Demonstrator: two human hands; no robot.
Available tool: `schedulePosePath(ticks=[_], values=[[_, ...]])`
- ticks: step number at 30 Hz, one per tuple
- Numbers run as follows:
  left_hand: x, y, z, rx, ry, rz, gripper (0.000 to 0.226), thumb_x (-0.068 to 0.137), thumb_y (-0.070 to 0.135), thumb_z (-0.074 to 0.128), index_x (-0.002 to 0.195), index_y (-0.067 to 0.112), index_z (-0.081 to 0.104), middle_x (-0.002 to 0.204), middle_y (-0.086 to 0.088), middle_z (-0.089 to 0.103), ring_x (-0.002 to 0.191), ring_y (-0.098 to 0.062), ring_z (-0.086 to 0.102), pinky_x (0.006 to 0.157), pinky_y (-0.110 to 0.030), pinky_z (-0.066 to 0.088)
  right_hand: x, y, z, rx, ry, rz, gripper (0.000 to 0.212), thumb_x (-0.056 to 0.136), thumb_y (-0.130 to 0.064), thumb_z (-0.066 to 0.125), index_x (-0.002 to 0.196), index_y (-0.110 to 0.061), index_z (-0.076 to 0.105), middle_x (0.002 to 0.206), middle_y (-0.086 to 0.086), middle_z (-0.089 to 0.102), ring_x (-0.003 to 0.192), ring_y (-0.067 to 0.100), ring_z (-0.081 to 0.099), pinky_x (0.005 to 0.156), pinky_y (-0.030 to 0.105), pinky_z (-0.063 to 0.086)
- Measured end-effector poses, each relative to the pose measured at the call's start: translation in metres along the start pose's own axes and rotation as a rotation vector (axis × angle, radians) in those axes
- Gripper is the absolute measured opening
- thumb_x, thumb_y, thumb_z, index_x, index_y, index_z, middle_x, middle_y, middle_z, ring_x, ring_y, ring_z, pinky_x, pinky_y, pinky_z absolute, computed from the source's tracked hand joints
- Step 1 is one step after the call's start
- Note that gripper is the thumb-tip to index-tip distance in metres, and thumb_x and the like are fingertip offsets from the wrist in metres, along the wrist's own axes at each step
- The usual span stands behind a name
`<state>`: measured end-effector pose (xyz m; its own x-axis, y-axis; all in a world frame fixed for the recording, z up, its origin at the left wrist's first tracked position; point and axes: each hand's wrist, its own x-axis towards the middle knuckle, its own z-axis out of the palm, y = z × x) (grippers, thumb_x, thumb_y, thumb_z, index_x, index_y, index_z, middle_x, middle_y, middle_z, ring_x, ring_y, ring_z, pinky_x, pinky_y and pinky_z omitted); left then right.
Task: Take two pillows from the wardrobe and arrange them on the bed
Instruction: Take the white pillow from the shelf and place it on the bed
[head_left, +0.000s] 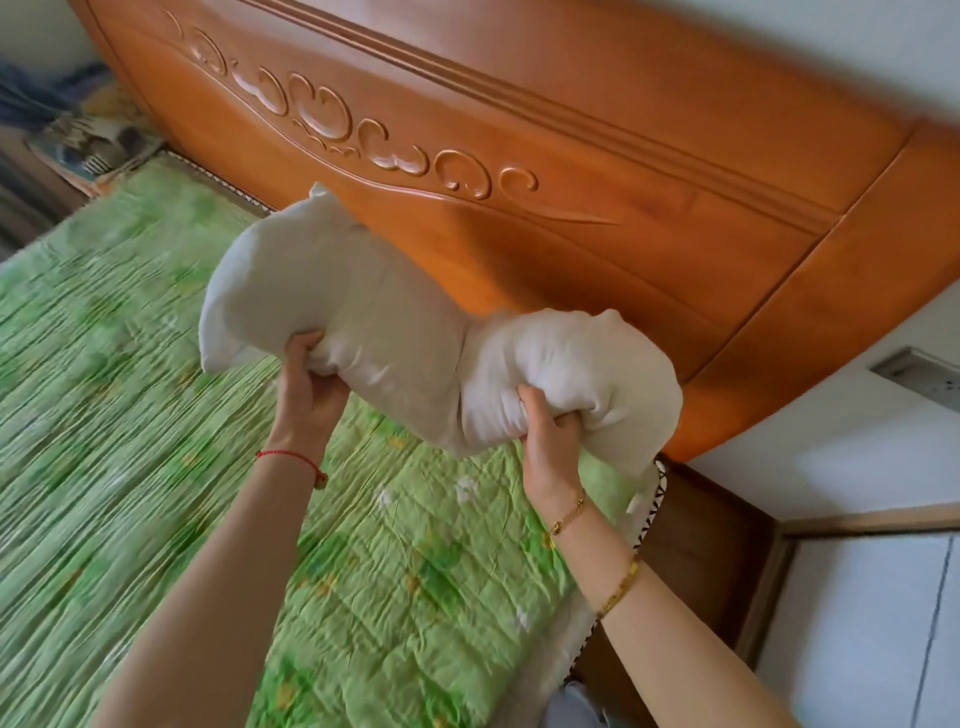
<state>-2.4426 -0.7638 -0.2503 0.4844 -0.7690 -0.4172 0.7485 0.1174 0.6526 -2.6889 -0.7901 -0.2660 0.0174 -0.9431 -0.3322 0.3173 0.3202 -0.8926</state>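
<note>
Two white pillows hang in the air above the head end of the bed (156, 467), side by side and touching. My left hand (309, 384) grips the lower edge of the larger left pillow (332, 301). My right hand (548, 436) is clenched into the bunched right pillow (587, 364). Both pillows are close in front of the carved wooden headboard (571, 156). The bed is covered by a green patterned quilt. The frame is blurred by motion.
A folded patterned blanket (88, 140) lies at the far left by the headboard. On the right, a dark wooden bed frame (706, 545), a white wall with a socket plate (919, 376) and a white cabinet (857, 623) stand beside the bed.
</note>
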Motion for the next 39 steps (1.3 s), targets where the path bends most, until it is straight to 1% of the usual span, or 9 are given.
schedulePosePath(ticks=[5,11,16,20,24,26,33,36,39], values=[[0.060,-0.004,-0.021,0.045,0.021,-0.058,0.038,0.096,0.010,0.039,0.132,0.003,0.052,0.126,-0.018,0.056,0.120,-0.032,0.053,0.119,-0.056,0.031,0.031,0.034,0.015,0.038,0.059,0.026,0.022,0.080,-0.011,0.067,0.094,-0.025,0.077,0.108,-0.007,0.075,0.106,0.011,0.069,0.092,0.038,0.055],[0.121,-0.018,-0.052,0.077,0.008,-0.102,0.035,0.095,0.005,0.038,0.127,-0.001,0.050,0.108,-0.015,0.065,0.096,-0.025,0.069,0.084,-0.035,0.061,0.055,0.080,0.017,0.041,0.136,0.058,0.027,0.080,-0.009,0.066,0.102,-0.022,0.075,0.115,-0.004,0.073,0.112,0.016,0.066,0.101,0.052,0.050],[0.158,-0.045,-0.087,0.155,0.028,-0.192,0.031,0.095,0.004,0.038,0.111,0.002,0.064,0.098,-0.013,0.070,0.094,-0.024,0.068,0.099,-0.041,0.053,0.065,0.124,0.014,0.054,0.211,0.097,0.027,0.079,-0.008,0.067,0.104,-0.017,0.074,0.113,-0.003,0.074,0.110,0.015,0.068,0.100,0.050,0.051],[0.175,-0.066,-0.115,0.182,0.033,-0.222,0.052,0.096,0.002,0.033,0.067,0.010,0.076,0.053,0.000,0.067,0.049,-0.011,0.066,0.065,-0.025,0.062,0.064,0.165,0.013,0.093,0.252,0.173,0.036,0.083,-0.008,0.068,0.119,-0.011,0.068,0.119,-0.002,0.072,0.113,0.016,0.066,0.102,0.047,0.050],[0.187,-0.066,-0.156,0.295,0.094,-0.208,0.040,0.095,0.006,0.030,0.079,0.011,0.066,0.039,0.006,0.055,0.037,-0.004,0.055,0.079,-0.028,0.057,0.048,0.203,0.016,0.234,0.317,0.359,0.030,0.085,-0.010,0.070,0.112,-0.022,0.068,0.112,-0.008,0.074,0.110,0.014,0.068,0.087,0.038,0.056],[0.191,-0.063,-0.178,0.377,0.149,-0.208,0.052,0.096,0.007,0.030,0.064,0.015,0.070,0.038,0.004,0.054,0.037,-0.003,0.054,0.068,-0.024,0.059,0.037,0.221,0.019,0.251,0.369,0.453,0.027,0.085,-0.015,0.073,0.107,-0.028,0.065,0.105,-0.012,0.075,0.097,0.005,0.071,0.073,0.029,0.057],[0.181,-0.058,-0.234,0.487,0.433,-0.335,0.044,0.097,-0.006,0.054,0.098,0.037,0.050,0.077,0.016,0.074,0.070,0.019,0.064,0.064,-0.008,0.046,0.006,0.267,0.025,0.026,0.350,0.881,0.044,0.084,-0.039,0.073,0.109,-0.004,0.059,0.107,0.012,0.066,0.096,0.027,0.067,0.075,0.040,0.060],[0.172,-0.063,-0.249,0.605,0.538,-0.182,0.057,0.096,0.006,0.063,0.148,0.010,0.040,0.145,-0.020,0.049,0.132,-0.021,0.054,0.090,-0.013,0.045,-0.004,0.272,0.021,-0.095,0.231,0.989,0.039,0.087,-0.035,0.070,0.100,0.000,0.063,0.094,0.015,0.070,0.072,0.026,0.069,0.061,0.037,0.061],[0.162,-0.066,-0.229,0.895,0.570,-0.029,0.078,0.097,0.015,0.063,0.159,0.012,0.017,0.163,-0.013,0.028,0.150,-0.028,0.031,0.121,-0.040,0.031,0.009,0.265,0.018,-0.194,0.207,0.896,0.026,0.092,-0.025,0.066,0.086,0.000,0.067,0.078,0.013,0.072,0.057,0.023,0.065,0.054,0.031,0.057]])
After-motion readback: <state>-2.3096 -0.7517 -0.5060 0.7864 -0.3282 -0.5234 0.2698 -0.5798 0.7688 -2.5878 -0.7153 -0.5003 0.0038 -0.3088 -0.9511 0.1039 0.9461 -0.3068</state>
